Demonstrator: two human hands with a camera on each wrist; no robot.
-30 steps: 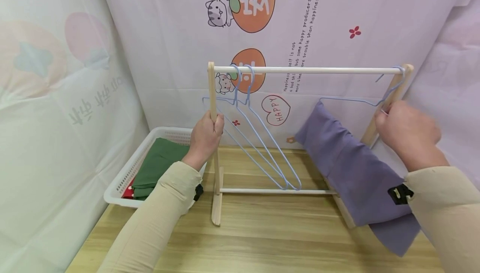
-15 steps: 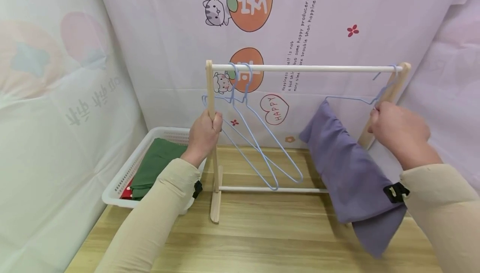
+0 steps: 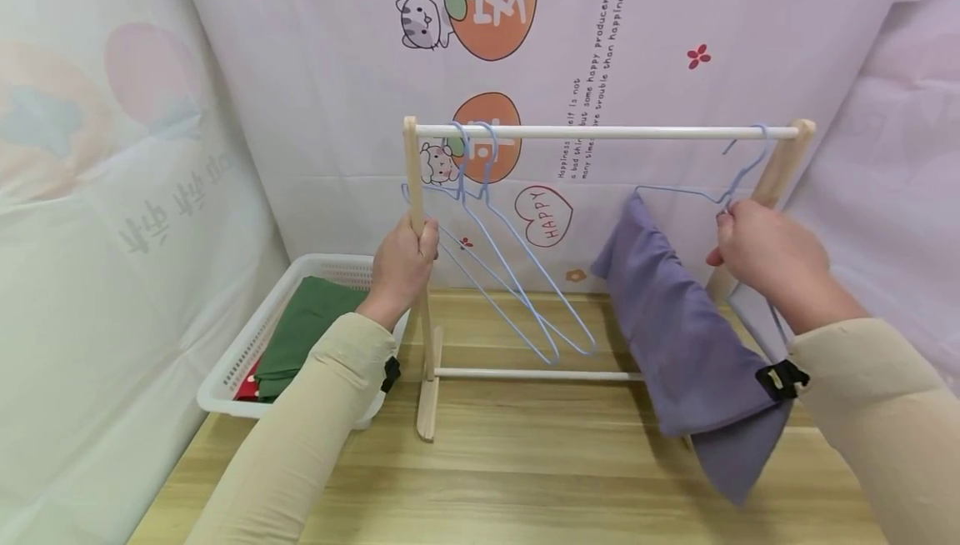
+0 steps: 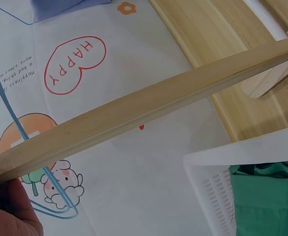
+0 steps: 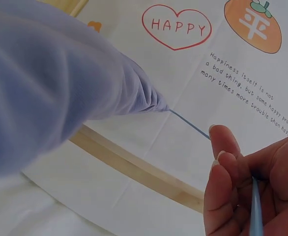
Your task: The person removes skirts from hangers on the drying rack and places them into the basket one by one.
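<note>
Right fingers grip the hanger just beside its purple cloth

The purple cloth (image 3: 682, 337) hangs draped over a blue wire hanger (image 5: 190, 124) at the right end of the rack, slanting down toward the desk (image 3: 525, 470). The fingers of the right hand (image 3: 772, 249) are curled round the hanger's wire below its hook; exactly how each fingertip sits is partly hidden. In the right wrist view a short bare stretch of wire separates the fingers from the nearest tip of the cloth, which they do not touch. The hook loops over the white top bar (image 3: 622, 132).

At the other end, the left hand (image 3: 401, 266) grasps the rack's wooden upright (image 3: 416, 195), fingers wrapped around it. Two bare blue hangers (image 4: 4, 93) hang from the bar near that upright.

Beyond the left hand, a white basket (image 3: 217, 387) holds folded green cloth (image 3: 307, 332) with red, white-dotted fabric (image 3: 247, 387) peeping out underneath. Behind everything hangs a pale printed backdrop (image 3: 637, 28) with a red "HAPPY" heart.
</note>
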